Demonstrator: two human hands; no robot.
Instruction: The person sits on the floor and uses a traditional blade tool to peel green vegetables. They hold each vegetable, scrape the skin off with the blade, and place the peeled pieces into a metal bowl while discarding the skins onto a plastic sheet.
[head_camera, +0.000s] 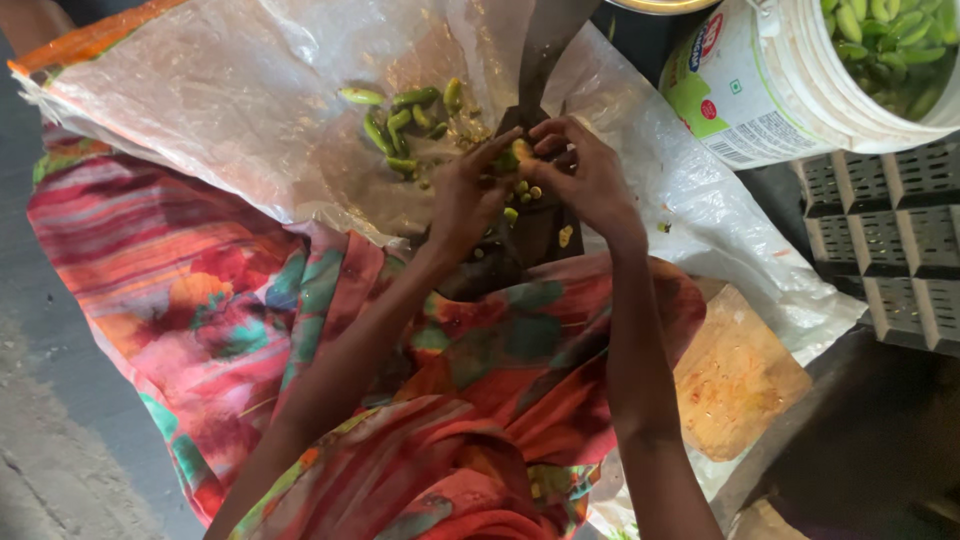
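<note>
We see both hands meeting over a dark upright metal blade (545, 60) that rises from a dark base set on a clear crinkled plastic sheet (230, 90). Our left hand (468, 195) has its grip narrow, fingers pinched on a small green oval vegetable (512, 155) pressed against the blade's edge. Our right hand (580, 175) closes on the same vegetable from the other side, its fingertips touching those of the left hand. So the vegetable sits between the 2 grips, right at the blade, near the middle of the sheet.

Just under the hands lie a few small pale yellow-green cut pieces (525, 190) on the dark base. Toward the sheet's far edge, left of the blade, rests a loose heap of whole green vegetables (405, 120) of the same kind, with some scraps among them.

Beyond the sheet's far right corner stands a white plastic bucket (770, 90) filled with more green vegetables. Beside it, to the right of the sheet, is a grey plastic crate (890, 240) with a grid pattern. A multicoloured patterned cloth garment (220, 300) in red, pink and teal covers our lap under the near edge of the sheet.
</note>
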